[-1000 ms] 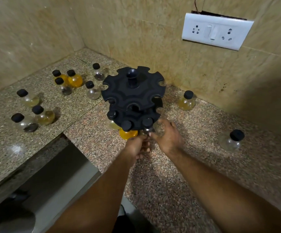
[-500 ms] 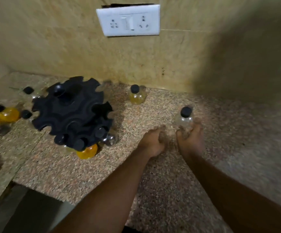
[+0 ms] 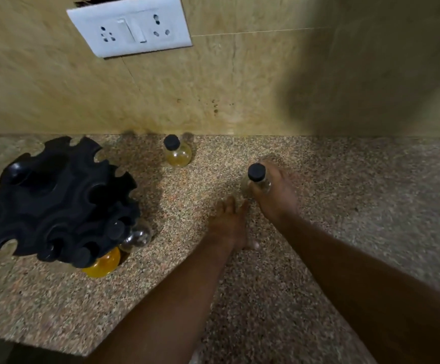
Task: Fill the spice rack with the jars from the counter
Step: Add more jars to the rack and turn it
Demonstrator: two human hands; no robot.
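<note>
A clear, black-capped jar (image 3: 257, 179) is gripped upright on the speckled granite counter (image 3: 345, 206) by the right hand (image 3: 275, 195), while the left hand (image 3: 229, 222) is held loosely curled and empty just beside it. The black spice rack (image 3: 55, 198) stands well to the left, with an orange-filled jar (image 3: 103, 264) and a clear jar (image 3: 137, 236) slotted in its lower tier. A pale yellow jar (image 3: 177, 152) is seen near the wall, below a white socket plate (image 3: 129, 24). No label or writing can be read.

counter (image 3: 345, 206): granite | on it: spice rack (image 3: 55, 198), yellow jar (image 3: 178, 153)

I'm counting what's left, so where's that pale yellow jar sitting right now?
The pale yellow jar stands on the counter against the wall, between the spice rack and the clear jar in the right hand.
</note>
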